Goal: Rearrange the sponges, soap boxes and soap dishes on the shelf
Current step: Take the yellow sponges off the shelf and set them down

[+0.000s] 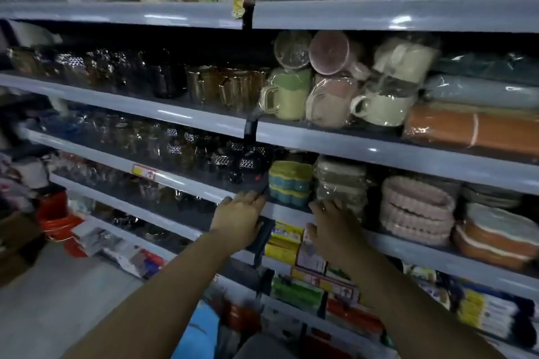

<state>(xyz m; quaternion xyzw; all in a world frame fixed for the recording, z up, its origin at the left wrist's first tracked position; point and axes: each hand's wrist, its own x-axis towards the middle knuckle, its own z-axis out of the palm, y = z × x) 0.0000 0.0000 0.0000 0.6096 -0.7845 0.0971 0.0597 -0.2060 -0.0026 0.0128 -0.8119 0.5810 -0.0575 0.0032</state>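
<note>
Both hands reach to the front edge of a grey shelf (408,245). My left hand (237,220) rests on the shelf lip by the dark divider, fingers spread, holding nothing. My right hand (332,227) lies on the lip below a wrapped stack of brownish soap dishes (339,181), fingers apart. Between the hands stands a stack of yellow and blue flower-shaped soap boxes (290,182). Pink scalloped soap dishes (417,210) and orange and white ones (493,239) are stacked further right. Yellow boxed packs (284,240) sit on the shelf below.
Wrapped mugs (287,96) and rolled mats (472,128) fill the shelf above. Glassware (175,143) lines the left shelves. More packaged goods (344,288) crowd the lower shelves. An orange bucket (54,214) and loose packets lie on the floor at left.
</note>
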